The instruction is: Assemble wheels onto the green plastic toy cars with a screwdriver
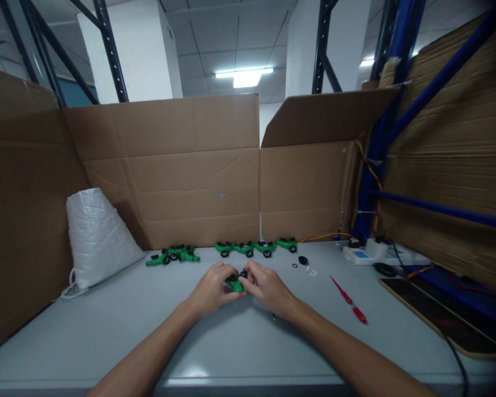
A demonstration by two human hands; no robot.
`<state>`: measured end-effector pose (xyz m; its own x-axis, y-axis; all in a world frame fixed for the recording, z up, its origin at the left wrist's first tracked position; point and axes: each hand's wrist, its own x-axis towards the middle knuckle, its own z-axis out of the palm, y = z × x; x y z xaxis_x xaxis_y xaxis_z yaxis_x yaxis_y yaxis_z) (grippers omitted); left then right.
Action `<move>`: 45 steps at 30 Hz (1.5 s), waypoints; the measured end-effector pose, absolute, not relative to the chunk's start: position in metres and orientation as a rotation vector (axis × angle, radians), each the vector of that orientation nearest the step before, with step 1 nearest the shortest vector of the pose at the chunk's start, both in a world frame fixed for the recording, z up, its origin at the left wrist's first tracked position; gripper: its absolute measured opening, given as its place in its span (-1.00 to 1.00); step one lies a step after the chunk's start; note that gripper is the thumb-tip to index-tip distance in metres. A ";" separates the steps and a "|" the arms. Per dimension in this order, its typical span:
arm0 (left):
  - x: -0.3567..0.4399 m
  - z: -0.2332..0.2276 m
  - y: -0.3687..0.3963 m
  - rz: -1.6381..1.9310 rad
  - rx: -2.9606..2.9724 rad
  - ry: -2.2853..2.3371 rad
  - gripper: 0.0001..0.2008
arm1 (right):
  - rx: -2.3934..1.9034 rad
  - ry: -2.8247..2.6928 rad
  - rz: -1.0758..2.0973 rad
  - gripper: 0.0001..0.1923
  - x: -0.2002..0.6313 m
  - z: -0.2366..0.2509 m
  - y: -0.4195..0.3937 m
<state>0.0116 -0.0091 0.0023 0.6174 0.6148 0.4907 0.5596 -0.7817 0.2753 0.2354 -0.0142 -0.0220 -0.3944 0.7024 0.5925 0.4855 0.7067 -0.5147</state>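
Note:
Both of my hands meet at the middle of the grey table [107, 331] around a small green toy car [234, 284]. My left hand [210, 291] grips its left side, fingers curled over it. My right hand [264, 286] pinches its right end, where a black wheel [243, 273] shows between the fingertips. Most of the car is hidden by my fingers. Behind my hands, a row of green toy cars with black wheels [256, 247] stands along the cardboard wall. A looser cluster of green cars [173, 255] lies to the left of that row.
Loose black and white wheel parts [303, 263] lie right of my hands, and a red screwdriver [349, 300] beyond them. A white woven bag [97, 237] leans at the left. Cardboard walls [182, 171] close the back. A power strip [366, 253], cables and a dark board [438, 320] sit at the right.

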 end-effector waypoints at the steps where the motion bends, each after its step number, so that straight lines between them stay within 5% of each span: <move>1: 0.011 0.002 -0.009 0.884 2.756 0.999 -0.65 | -0.902 -2.070 0.333 -0.89 0.235 -0.023 -0.014; 14: 0.011 -0.007 -0.004 0.827 2.927 1.135 -0.66 | -0.918 -2.070 0.389 -0.92 0.231 -0.030 -0.012; 31: 0.005 -0.005 0.001 0.775 2.864 1.108 -0.56 | -0.838 -2.300 0.095 -0.76 0.236 -0.027 -0.014; 45: 0.010 0.001 -0.007 1.024 2.637 1.011 -0.65 | -0.809 -2.099 0.171 -0.58 0.233 -0.023 -0.009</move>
